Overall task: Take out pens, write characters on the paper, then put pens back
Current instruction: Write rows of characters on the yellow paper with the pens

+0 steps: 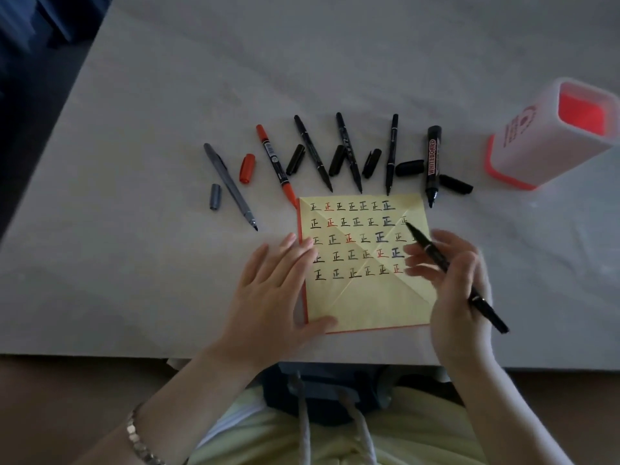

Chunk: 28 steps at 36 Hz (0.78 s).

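Being cropped by the lower edge, a pale garment [335,444] with two drawstrings [303,427] and one bracelet [137,437] on the left wrist are being shown only in part.

At the near edge of the bench [134,162], one yellow paper [369,303] is being pressed flat by the left hand [275,290], whose fingers [302,253] are being kept straight and close together over the sheet's left edge. One black pen [432,256] is being pinched in the curled fingers of the right hand [453,283], its tip being held at the end of the second row. Five rows of characters [352,223] are being counted; the row ends are being hidden by both hands, and the right fingertips are being blurred.

Beyond the paper, six uncapped pens are being laid in a fan: one grey pen [231,187], one red pen [276,166], three slim black pens [313,152] and one whiteboard marker [432,162]. Seven loose caps are being left among them: one grey cap [215,196], one red cap [247,167], five black caps [295,159].

Farthest right, one pen holder [550,142] is being clipped by the frame edge.
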Motion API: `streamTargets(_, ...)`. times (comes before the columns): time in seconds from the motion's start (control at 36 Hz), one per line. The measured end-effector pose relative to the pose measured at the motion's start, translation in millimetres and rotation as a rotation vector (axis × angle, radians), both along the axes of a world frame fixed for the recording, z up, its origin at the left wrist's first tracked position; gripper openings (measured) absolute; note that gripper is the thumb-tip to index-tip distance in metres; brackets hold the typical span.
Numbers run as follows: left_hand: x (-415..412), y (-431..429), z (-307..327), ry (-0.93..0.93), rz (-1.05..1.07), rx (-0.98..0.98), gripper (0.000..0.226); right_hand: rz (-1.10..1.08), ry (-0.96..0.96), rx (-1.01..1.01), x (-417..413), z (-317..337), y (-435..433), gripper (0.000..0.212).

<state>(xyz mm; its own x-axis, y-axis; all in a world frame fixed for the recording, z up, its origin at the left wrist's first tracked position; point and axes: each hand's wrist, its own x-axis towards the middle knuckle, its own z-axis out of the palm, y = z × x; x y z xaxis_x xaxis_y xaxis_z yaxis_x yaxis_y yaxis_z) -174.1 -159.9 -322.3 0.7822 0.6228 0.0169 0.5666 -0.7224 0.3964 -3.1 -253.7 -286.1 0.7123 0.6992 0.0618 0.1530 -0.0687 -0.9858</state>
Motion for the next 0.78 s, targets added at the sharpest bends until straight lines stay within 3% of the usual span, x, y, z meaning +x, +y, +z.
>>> streamTargets(0.06, 0, 0, 0, -0.003, 0.003, 0.005, 0.085, 0.000, 0.159, -0.007, -13, 4, 9, 0.029)
streamTargets(0.14, 0, 0, 0, 0.008, 0.011, 0.012, 0.085, 0.023, 0.209, -0.036, -32, 5, 22, 0.020)
streamTargets(0.25, 2, -2, 0, -0.003, 0.037, 0.010, 0.083, -0.027, 0.120, -0.082, -49, -10, 33, 0.024)
streamTargets(0.39, 2, -2, 1, -0.001, 0.061, 0.002, 0.083, -0.105, -0.237, -0.138, -54, -31, 29, 0.033)
streamTargets(0.78, 1, -1, -3, 0.024, 0.071, -0.012, 0.089, -0.078, -0.311, -0.114, -57, -35, 24, 0.030)
